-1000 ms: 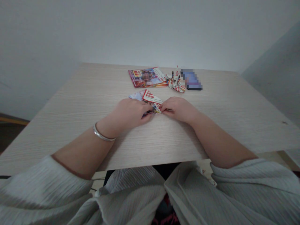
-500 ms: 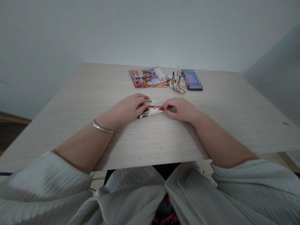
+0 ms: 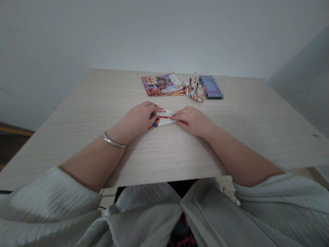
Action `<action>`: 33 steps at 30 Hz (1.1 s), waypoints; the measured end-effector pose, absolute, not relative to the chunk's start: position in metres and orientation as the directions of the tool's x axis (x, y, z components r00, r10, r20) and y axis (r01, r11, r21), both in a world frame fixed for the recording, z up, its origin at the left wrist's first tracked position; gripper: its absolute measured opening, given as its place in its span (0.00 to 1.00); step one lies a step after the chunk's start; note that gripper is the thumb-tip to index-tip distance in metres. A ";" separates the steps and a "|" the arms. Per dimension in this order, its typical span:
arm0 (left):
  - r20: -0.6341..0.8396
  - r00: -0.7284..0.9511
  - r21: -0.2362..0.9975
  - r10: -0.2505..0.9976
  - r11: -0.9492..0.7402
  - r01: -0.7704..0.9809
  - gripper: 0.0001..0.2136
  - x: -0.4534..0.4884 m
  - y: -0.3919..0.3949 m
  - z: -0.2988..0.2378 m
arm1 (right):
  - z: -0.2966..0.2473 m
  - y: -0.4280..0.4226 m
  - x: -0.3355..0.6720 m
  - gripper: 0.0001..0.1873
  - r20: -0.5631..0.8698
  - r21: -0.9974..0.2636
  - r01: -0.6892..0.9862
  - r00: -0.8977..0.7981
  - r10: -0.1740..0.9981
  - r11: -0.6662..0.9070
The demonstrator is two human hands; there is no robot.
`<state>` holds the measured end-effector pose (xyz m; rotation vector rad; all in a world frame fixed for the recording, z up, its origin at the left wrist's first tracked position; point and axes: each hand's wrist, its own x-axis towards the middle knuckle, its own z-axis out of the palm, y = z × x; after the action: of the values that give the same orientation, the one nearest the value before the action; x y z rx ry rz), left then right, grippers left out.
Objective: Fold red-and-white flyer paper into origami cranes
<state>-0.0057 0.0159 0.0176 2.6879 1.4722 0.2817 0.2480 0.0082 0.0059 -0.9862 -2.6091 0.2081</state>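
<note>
A small folded piece of printed paper point(image 3: 163, 118), red, white and orange, lies flat on the pale wooden table point(image 3: 102, 103) between my hands. My left hand point(image 3: 137, 119), with a silver bangle on its wrist, presses its curled fingers on the paper's left end. My right hand point(image 3: 193, 118) pinches and presses down the paper's right end with its fingertips. Both hands rest on the tabletop.
At the far side of the table lie a colourful leaflet point(image 3: 161, 84), a folded paper crane point(image 3: 193, 90) made of the same printed paper, and a blurred flat object point(image 3: 211, 87). A plain wall stands behind the table. My grey sleeves fill the bottom.
The paper's raised flap has been folded down flat onto the table. Both hands have closed in on the paper, my right hand sliding slightly left along the fold.
</note>
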 end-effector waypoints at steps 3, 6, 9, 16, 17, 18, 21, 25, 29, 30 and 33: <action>0.126 0.484 0.122 0.866 -0.498 0.859 0.17 -0.004 0.012 0.020 | 0.006 0.007 0.247 0.17 0.262 -0.215 0.614 -0.713 0.650 0.760; 0.109 0.472 0.110 0.875 -0.482 0.869 0.17 -0.002 0.010 0.022 | 0.005 0.005 0.246 0.19 0.272 -0.170 0.629 -0.710 0.650 0.758; 0.123 0.480 0.100 0.869 -0.492 0.865 0.17 -0.002 0.009 0.020 | 0.003 0.004 0.243 0.19 0.276 -0.128 0.647 -0.705 0.653 0.752; 0.117 0.464 0.095 0.878 -0.475 0.875 0.16 -0.001 0.009 0.022 | 0.006 0.003 0.241 0.20 0.253 -0.096 0.671 -0.698 0.670 0.736; 0.116 0.461 0.095 0.880 -0.472 0.877 0.16 -0.001 0.009 0.022 | 0.007 0.001 0.241 0.20 0.247 -0.104 0.675 -0.693 0.677 0.730; 0.117 0.459 0.099 0.881 -0.471 0.877 0.16 -0.001 0.009 0.023 | 0.009 0.000 0.241 0.20 0.241 -0.113 0.684 -0.685 0.688 0.721; 0.114 0.468 0.119 0.876 -0.480 0.869 0.15 -0.003 0.011 0.023 | 0.012 -0.002 0.243 0.17 0.218 -0.126 0.712 -0.659 0.720 0.690; 0.100 0.487 0.129 0.868 -0.497 0.858 0.13 -0.007 0.015 0.022 | 0.011 -0.001 0.244 0.15 0.228 -0.123 0.681 -0.688 0.688 0.722; 0.108 0.485 0.085 0.868 -0.494 0.865 0.13 -0.008 0.017 0.020 | 0.010 -0.002 0.242 0.15 0.246 -0.118 0.654 -0.710 0.660 0.747; 0.125 0.487 0.067 0.865 -0.497 0.865 0.14 -0.008 0.018 0.020 | 0.010 -0.003 0.241 0.16 0.246 -0.116 0.656 -0.709 0.661 0.746; 0.194 0.523 0.005 0.830 -0.534 0.846 0.15 -0.008 0.017 0.023 | 0.011 -0.006 0.238 0.16 0.243 -0.110 0.673 -0.695 0.677 0.731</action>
<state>-0.0076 0.0174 0.0233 2.8184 1.5551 0.2801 0.2381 -0.0060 0.0111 -1.0628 -2.6684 0.0176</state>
